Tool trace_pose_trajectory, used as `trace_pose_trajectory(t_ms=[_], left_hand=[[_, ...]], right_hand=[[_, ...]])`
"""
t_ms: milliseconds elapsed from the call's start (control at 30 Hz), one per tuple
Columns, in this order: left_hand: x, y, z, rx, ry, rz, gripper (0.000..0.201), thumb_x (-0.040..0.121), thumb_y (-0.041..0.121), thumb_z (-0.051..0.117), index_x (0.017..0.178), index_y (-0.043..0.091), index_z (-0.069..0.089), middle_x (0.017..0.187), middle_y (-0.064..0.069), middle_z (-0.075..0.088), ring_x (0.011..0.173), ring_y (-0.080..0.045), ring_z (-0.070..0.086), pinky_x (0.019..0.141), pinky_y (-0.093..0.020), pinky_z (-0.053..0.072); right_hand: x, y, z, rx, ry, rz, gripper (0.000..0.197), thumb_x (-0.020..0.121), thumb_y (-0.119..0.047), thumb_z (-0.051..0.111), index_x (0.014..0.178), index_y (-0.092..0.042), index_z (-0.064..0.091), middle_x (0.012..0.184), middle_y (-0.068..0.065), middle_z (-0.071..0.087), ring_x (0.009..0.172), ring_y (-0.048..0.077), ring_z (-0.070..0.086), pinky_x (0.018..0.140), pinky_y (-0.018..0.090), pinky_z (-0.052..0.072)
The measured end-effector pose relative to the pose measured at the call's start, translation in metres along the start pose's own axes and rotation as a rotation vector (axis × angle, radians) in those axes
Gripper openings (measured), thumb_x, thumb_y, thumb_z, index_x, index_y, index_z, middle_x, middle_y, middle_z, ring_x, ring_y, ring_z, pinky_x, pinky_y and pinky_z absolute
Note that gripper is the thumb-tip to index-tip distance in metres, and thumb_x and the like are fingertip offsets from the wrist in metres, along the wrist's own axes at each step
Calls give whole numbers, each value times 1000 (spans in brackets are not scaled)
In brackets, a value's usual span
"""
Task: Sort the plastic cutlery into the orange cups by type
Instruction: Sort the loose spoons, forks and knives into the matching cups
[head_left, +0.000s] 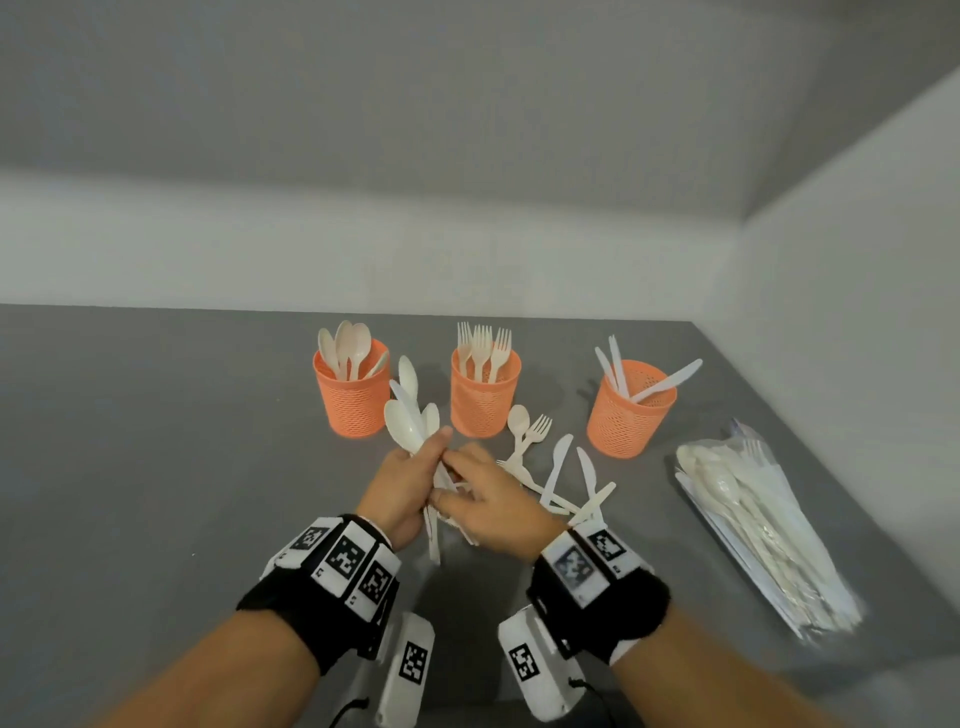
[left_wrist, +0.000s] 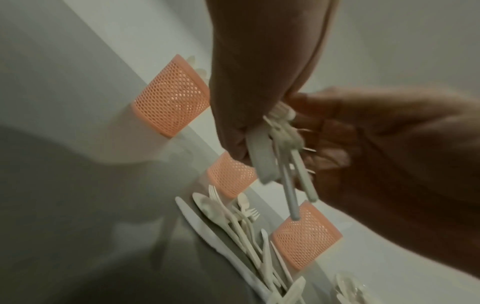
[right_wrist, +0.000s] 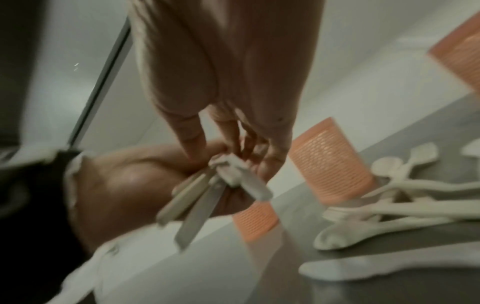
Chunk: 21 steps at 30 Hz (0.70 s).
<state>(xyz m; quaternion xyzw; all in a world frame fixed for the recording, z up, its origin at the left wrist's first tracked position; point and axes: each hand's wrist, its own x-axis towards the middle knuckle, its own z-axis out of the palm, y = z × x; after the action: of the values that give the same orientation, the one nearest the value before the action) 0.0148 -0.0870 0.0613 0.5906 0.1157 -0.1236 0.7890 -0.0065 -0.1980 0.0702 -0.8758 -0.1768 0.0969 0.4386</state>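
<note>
Three orange mesh cups stand in a row: the spoon cup, the fork cup and the knife cup. My left hand grips a bunch of white spoons in front of the spoon cup, bowls pointing up. Their handles stick out below the fist. My right hand meets the left and pinches the handles of that bunch. Loose spoons, forks and knives lie on the grey table just right of my hands.
A clear plastic bag of more white cutlery lies at the table's right side near the wall. White walls close the table at the back and right. The bag's contents are heaped and hard to tell apart.
</note>
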Motion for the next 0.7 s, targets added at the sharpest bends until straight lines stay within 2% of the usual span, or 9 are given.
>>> trace_pose_trajectory(t_ms=[100, 167, 233, 367, 433, 500, 533, 633, 700], left_hand=[[-1, 2, 4, -78, 22, 9, 17, 93, 19, 53, 82, 6, 54, 62, -8, 58, 55, -19, 59, 57, -32, 55], [-2, 3, 5, -63, 49, 5, 24, 93, 17, 54, 72, 8, 50, 51, -3, 49, 43, -14, 52, 46, -26, 52], [-4, 4, 6, -27, 55, 14, 28, 93, 17, 54, 67, 8, 48, 47, -2, 45, 37, -11, 48, 42, -23, 50], [-4, 2, 9, 36, 25, 15, 26, 91, 16, 58, 68, 8, 49, 45, 0, 45, 35, -10, 46, 42, -21, 48], [-4, 0, 9, 66, -14, -3, 22, 90, 15, 59, 72, 8, 49, 47, 0, 45, 36, -10, 46, 44, -22, 48], [-7, -1, 9, 102, -57, -26, 20, 91, 14, 58, 74, 7, 49, 51, -2, 45, 37, -10, 46, 45, -22, 49], [-8, -1, 9, 118, -72, -36, 20, 91, 15, 57, 75, 6, 49, 53, -4, 45, 37, -10, 46, 46, -22, 49], [-10, 0, 8, 127, -105, -59, 23, 92, 18, 56, 75, 5, 48, 56, -7, 44, 38, -10, 47, 48, -21, 50], [-11, 1, 7, 128, -118, -63, 26, 92, 19, 56, 72, 5, 48, 56, -7, 44, 40, -10, 47, 49, -22, 51]], right_hand=[[-2, 29, -35, 118, 196, 161, 20, 90, -12, 54, 108, -14, 62, 99, 3, 60, 92, 16, 58, 87, 30, 47], [1, 56, -61, -149, 325, 370, 13, 91, -13, 49, 95, -9, 61, 100, 13, 65, 96, 28, 61, 83, 34, 46], [4, 74, -76, -399, 273, 553, 21, 95, -19, 44, 84, -5, 55, 101, 19, 63, 103, 33, 59, 81, 34, 42], [16, 103, -74, -529, 85, 748, 49, 89, -51, 49, 61, -12, 43, 67, 2, 49, 87, 25, 56, 72, 30, 38], [23, 112, -69, -510, 83, 742, 36, 89, -41, 55, 86, -5, 61, 91, 9, 64, 93, 26, 58, 74, 30, 40], [25, 114, -66, -535, 83, 751, 36, 89, -23, 57, 120, -4, 55, 129, 16, 56, 113, 29, 56, 89, 33, 47], [27, 114, -66, -550, 84, 741, 36, 89, -18, 56, 122, -6, 52, 137, 17, 49, 122, 30, 51, 98, 34, 45], [33, 107, -66, -507, 109, 754, 33, 93, -19, 50, 124, -9, 49, 141, 18, 45, 128, 30, 46, 101, 34, 41], [37, 107, -69, -447, 136, 784, 47, 94, -20, 49, 135, -1, 38, 135, 17, 51, 120, 29, 53, 88, 32, 45]])
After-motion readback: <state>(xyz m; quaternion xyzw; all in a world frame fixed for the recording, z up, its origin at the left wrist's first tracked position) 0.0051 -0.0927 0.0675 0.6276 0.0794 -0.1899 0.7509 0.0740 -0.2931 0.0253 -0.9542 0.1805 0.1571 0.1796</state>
